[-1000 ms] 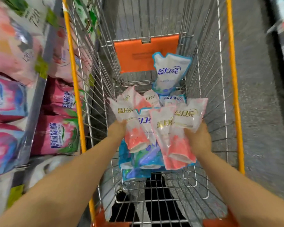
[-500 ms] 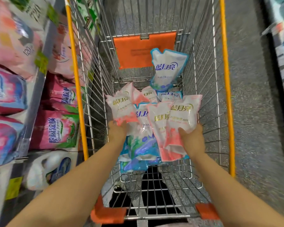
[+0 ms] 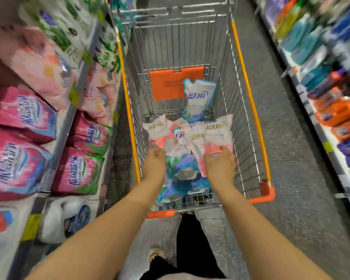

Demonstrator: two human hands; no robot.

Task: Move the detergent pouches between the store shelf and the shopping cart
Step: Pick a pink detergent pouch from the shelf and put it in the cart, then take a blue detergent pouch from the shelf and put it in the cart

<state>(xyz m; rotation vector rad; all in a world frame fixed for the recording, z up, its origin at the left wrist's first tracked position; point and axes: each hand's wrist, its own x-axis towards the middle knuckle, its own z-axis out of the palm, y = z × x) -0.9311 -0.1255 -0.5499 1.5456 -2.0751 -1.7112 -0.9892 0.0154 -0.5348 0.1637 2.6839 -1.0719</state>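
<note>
Both my arms reach into the wire shopping cart (image 3: 251,110) with its orange rim. My left hand (image 3: 155,164) grips the lower end of a pink-and-white detergent pouch (image 3: 157,131) on the left. My right hand (image 3: 220,166) grips the bottom of another pink-and-white pouch (image 3: 218,132) on the right, with a third pink pouch (image 3: 196,142) lying against it. Under them lie several blue-and-white pouches (image 3: 184,176). One blue-edged pouch (image 3: 198,100) stands against the orange flap at the far end.
The store shelf (image 3: 69,122) on my left holds large pink, green and white detergent bags (image 3: 77,172). Another shelf with blue and orange packs (image 3: 339,114) lines the right side. Grey aisle floor (image 3: 291,158) runs between. My legs and shoe show below the cart.
The view has pulled back and tilted up, showing the cart's full length. Both hands still hold their pink pouches, which sit a little lower and deeper in the cart.
</note>
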